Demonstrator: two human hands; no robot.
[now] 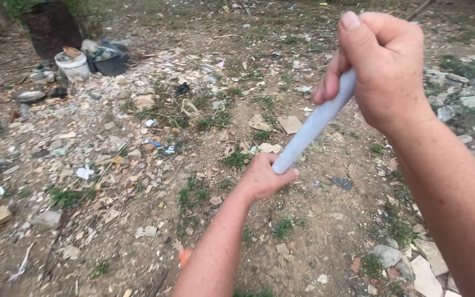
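Our right hand (383, 66) is clenched round the upper end of a pale grey tool handle (314, 124), our left hand (262, 177) gripping lower; the shaft slants down-left between them, over rubble-strewn ground (138, 165).

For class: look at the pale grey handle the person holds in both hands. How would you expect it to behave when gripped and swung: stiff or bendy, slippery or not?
The grey handle probably is stiff: it runs dead straight between the left hand and the right hand. Its smooth, round surface may slip or twist, which could explain both fists being closed tight. Its weight cannot be judged.
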